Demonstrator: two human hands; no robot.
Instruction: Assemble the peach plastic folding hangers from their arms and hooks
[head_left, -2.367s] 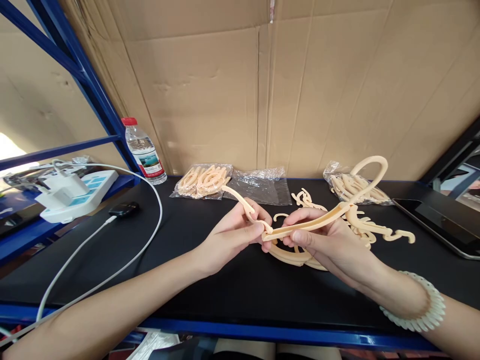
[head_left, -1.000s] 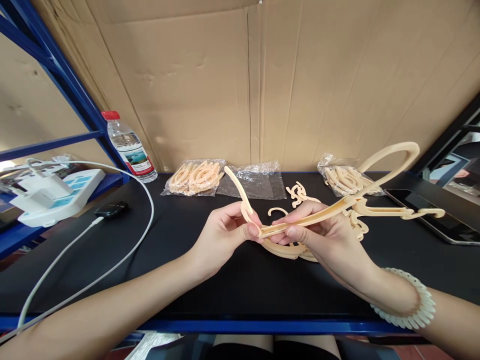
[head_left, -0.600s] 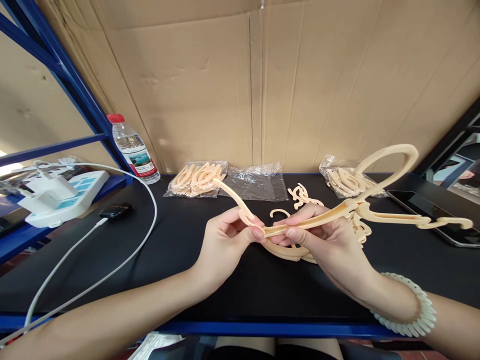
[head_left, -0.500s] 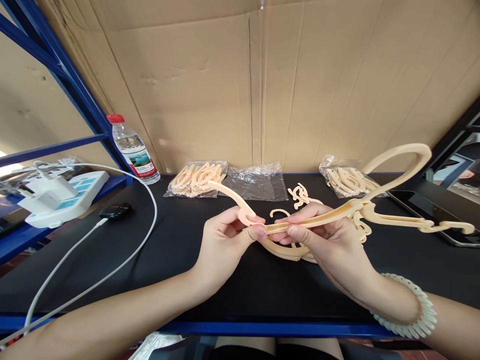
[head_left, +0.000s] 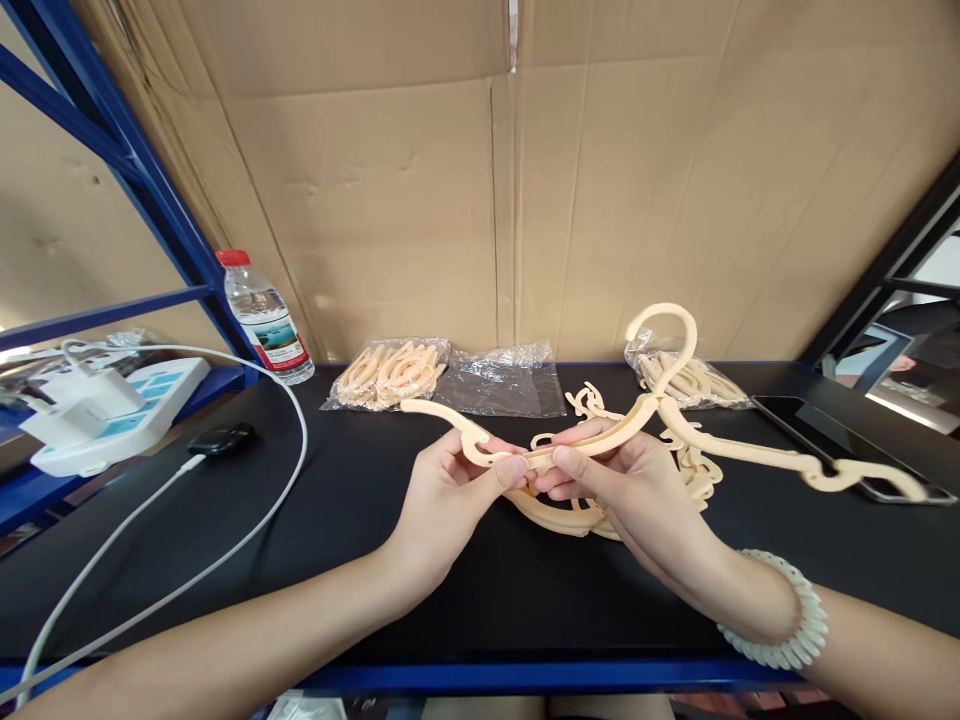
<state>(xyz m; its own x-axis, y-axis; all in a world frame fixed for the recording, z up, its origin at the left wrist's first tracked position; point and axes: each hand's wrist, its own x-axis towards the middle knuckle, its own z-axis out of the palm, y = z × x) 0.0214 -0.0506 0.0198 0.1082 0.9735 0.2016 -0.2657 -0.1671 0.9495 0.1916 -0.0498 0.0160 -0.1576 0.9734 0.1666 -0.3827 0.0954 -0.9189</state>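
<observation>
Above the middle of the black table (head_left: 525,605), you hold a beige hanger (head_left: 645,410), its hook pointing up and its far arm reaching out over a dark tablet (head_left: 799,422). Your left hand (head_left: 435,520) has thumb and fingers pinched on the curved end piece (head_left: 439,413); your right hand (head_left: 645,490) clamps the hanger's near arm just beside it. Your fingertips cover the joint, so whether the two are fastened you cannot tell. Under your hands lie more hanger parts (head_left: 559,517). Behind are a filled left bag (head_left: 391,373), a flat clear bag (head_left: 499,383) and a filled right bag (head_left: 690,380). Farther left stand a red-capped bottle (head_left: 268,325) and a white power strip (head_left: 161,400).
</observation>
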